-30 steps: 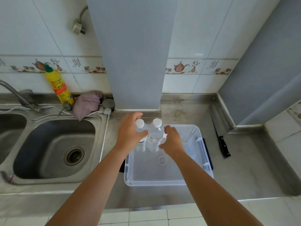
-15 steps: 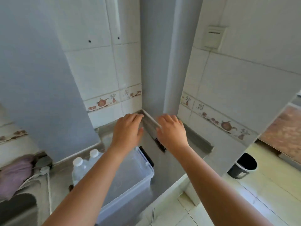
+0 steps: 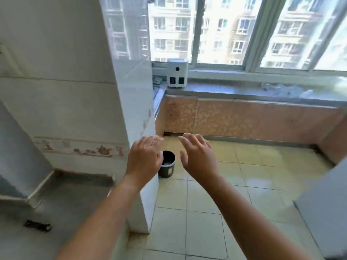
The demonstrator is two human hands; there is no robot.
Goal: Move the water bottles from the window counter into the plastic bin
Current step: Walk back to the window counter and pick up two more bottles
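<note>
Window counter (image 3: pixel 216 91), two empty hands: left (image 3: pixel 144 158), right (image 3: pixel 199 158).

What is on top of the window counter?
On the window counter a white box-like device stands at its left end, and blurred clear plastic items, possibly bottles, lie toward the right. The far right end is out of frame.

A: anyone catch what the person's wearing?

B: nothing on the arms as far as I can see. Both forearms bare right down to the bottom edge, no sleeves showing. Left hand (image 3: pixel 145 158) and right hand (image 3: pixel 199 156) have no gloves, rings, watch or bands. Short plain nails.
</note>
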